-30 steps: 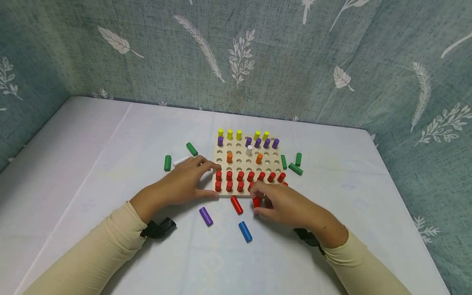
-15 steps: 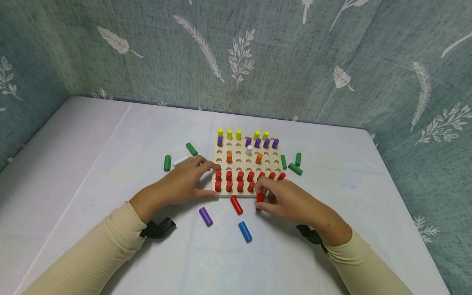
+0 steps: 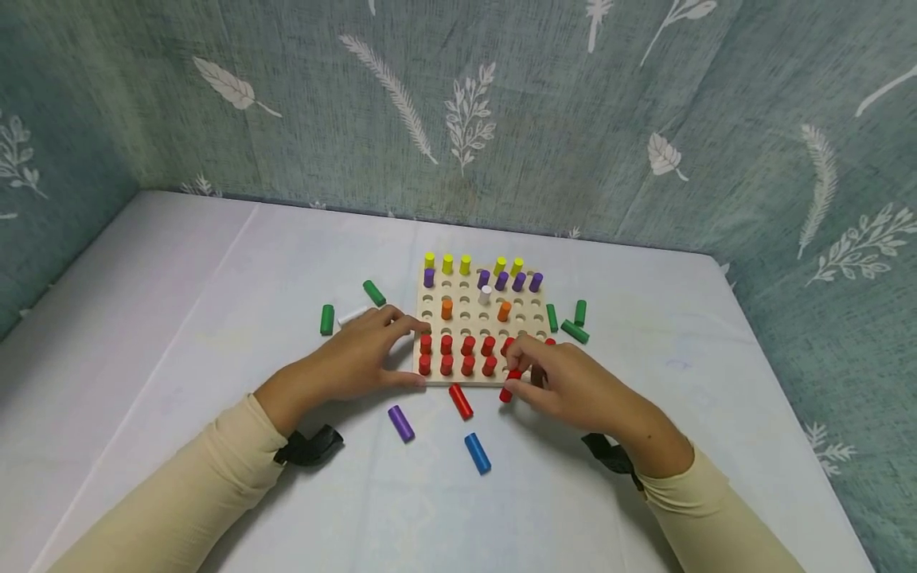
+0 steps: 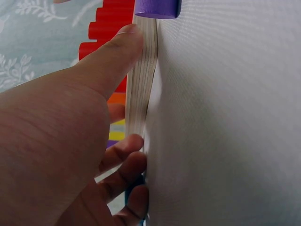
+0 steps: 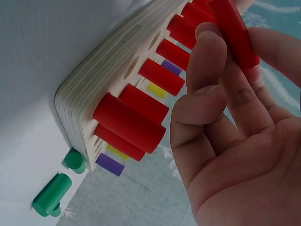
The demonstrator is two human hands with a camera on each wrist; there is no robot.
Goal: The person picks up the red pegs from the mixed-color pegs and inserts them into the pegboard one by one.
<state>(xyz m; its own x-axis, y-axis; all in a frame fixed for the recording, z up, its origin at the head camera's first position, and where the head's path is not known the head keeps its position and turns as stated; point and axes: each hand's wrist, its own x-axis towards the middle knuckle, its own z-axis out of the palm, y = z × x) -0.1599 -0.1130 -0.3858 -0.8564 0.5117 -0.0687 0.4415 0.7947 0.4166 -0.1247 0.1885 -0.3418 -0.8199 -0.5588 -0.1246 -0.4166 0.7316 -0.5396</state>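
Observation:
A wooden pegboard (image 3: 466, 383) lies on the white-covered table. Its two near rows bear red pegs (image 3: 468, 345). My left hand (image 3: 368, 350) rests along the board's left side, thumb (image 4: 127, 42) and fingertips against the edge (image 4: 142, 89). Between thumb and fingers my right hand (image 3: 569, 382) pinches a red peg (image 3: 507, 393), held tilted just above the board's near edge. In the right wrist view that peg (image 5: 235, 35) is clear of the board, and two bare holes show in the near row, beside a standing red peg (image 5: 129, 122).
Loose on the cloth by the near edge lie a red peg (image 3: 461, 402), a purple peg (image 3: 401, 423) and a blue peg (image 3: 478, 453). Green pegs (image 3: 575, 331) lie on both sides. Yellow, purple, white and orange pegs stand farther back on the board.
My right hand has moved slightly right and toward the board with the red peg, which now tilts more. The left hand stays in place.

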